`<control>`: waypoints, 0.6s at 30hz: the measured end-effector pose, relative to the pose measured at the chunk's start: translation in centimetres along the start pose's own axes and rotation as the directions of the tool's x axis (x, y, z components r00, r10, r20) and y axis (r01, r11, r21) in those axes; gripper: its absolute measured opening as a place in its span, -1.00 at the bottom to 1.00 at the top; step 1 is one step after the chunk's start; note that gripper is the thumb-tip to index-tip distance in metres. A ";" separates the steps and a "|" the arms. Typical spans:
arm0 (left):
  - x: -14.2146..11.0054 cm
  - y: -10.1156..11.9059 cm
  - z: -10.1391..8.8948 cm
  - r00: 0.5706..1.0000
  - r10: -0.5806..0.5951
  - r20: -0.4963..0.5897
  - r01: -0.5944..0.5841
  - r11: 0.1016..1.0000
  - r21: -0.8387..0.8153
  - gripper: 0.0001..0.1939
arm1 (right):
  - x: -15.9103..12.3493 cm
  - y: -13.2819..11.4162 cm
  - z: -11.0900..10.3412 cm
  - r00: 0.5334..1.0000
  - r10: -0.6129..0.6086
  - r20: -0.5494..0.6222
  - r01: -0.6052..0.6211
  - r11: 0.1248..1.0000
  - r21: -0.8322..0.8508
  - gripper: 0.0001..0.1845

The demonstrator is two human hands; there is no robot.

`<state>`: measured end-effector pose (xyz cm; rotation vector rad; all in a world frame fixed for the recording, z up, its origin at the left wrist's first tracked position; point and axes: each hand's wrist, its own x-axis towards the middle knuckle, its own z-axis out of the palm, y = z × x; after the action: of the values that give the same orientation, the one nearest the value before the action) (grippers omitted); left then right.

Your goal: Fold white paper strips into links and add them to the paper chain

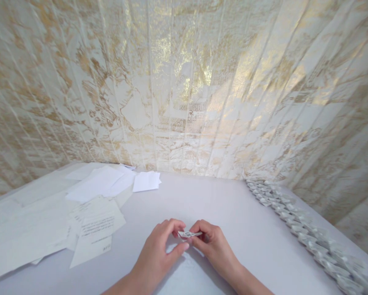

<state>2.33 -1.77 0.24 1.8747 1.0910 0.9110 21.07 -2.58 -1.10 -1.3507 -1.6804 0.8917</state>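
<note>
A small folded piece of printed paper point(188, 234) is held just above the white table, in front of me. My right hand point(213, 243) pinches its right end between thumb and fingers. My left hand point(162, 246) curves around the left end, its thumb and index finger apart at the tips and its other fingertips against the paper. Part of the paper's underside is hidden by the fingers.
Loose white sheets point(27, 229) cover the table's left side, with printed slips point(96, 229) on top. A small stack of blank paper point(146, 181) lies at the back. Long rows of folded grey-white paper pieces point(303, 229) run along the right edge. A gold-patterned curtain point(184, 90) hangs behind.
</note>
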 end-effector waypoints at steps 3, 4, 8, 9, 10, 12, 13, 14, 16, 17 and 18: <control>0.1 0.0 0.1 1.000 -0.024 0.019 0.022 0.995 0.100 -0.89 | -0.2 -0.3 0.0 0.999 -0.050 -0.002 0.050 0.998 -0.045 -0.86; 0.1 0.1 0.0 0.999 -0.030 0.012 0.028 0.991 0.127 -0.87 | -0.3 -0.4 0.0 0.998 -0.062 -0.001 0.062 0.996 -0.059 -0.86; 0.0 0.6 -0.1 1.000 -0.017 -0.021 0.020 0.986 0.166 -0.77 | -0.6 -1.0 0.1 0.997 -0.079 -0.025 0.077 0.995 -0.070 -0.83; -0.1 0.7 -0.2 1.000 -0.012 -0.023 0.015 0.987 0.158 -0.76 | -0.6 -1.1 0.1 0.997 -0.077 -0.028 0.075 0.995 -0.067 -0.82; -0.2 0.9 -0.2 1.000 -0.007 -0.026 0.011 0.988 0.151 -0.75 | -0.7 -1.1 0.1 0.997 -0.078 -0.025 0.076 0.995 -0.069 -0.82; -0.3 1.0 -0.3 1.000 0.001 -0.027 0.003 0.989 0.146 -0.75 | -0.7 -1.3 0.1 0.996 -0.089 -0.014 0.087 0.992 -0.093 -0.82; -0.3 1.1 -0.3 1.000 0.005 -0.025 -0.001 0.989 0.150 -0.75 | -0.7 -1.4 0.1 0.995 -0.099 -0.008 0.098 0.989 -0.113 -0.81; -0.3 1.1 -0.4 1.000 0.010 -0.025 -0.006 0.988 0.156 -0.75 | -0.8 -1.5 0.0 0.994 -0.113 0.000 0.112 0.985 -0.133 -0.81; -0.3 1.0 -0.4 1.000 0.017 -0.020 -0.014 0.985 0.171 -0.76 | -0.8 -1.8 -0.1 0.991 -0.135 0.015 0.136 0.978 -0.159 -0.80; -0.3 1.0 -0.4 1.000 0.019 -0.015 -0.016 0.984 0.177 -0.76 | -0.8 -1.8 -0.1 0.990 -0.141 0.019 0.142 0.976 -0.165 -0.80; -0.2 1.0 -0.4 1.000 0.017 -0.013 -0.015 0.984 0.180 -0.76 | -0.9 -1.9 -0.1 0.990 -0.142 0.021 0.143 0.975 -0.167 -0.80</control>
<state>2.23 -2.21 1.21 2.0286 1.2028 0.8597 20.45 -3.78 0.47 -1.3177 -1.8685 0.6867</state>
